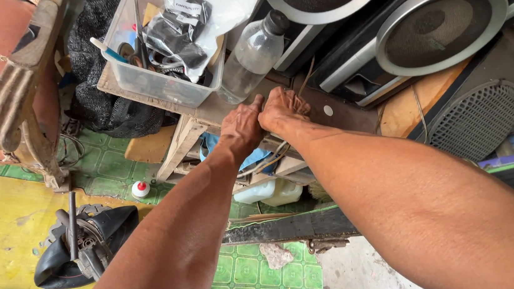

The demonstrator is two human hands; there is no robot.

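My left hand [241,127] and my right hand [281,111] are pressed together at the front edge of a small wooden table [193,128]. Both hands are curled, with their fingers hidden under or against the table edge. A thin brown strand [307,77] rises from my right hand. What either hand grips is hidden. A clear plastic bottle [255,57] with a dark cap stands on the table just beyond my hands.
A clear plastic bin [157,85] of tools and bags sits on the table. Large speakers [440,26] are stacked at the right. A wooden chair arm [10,93] is at the left. A black shoe on a metal stand [84,243] rests on the yellow floor.
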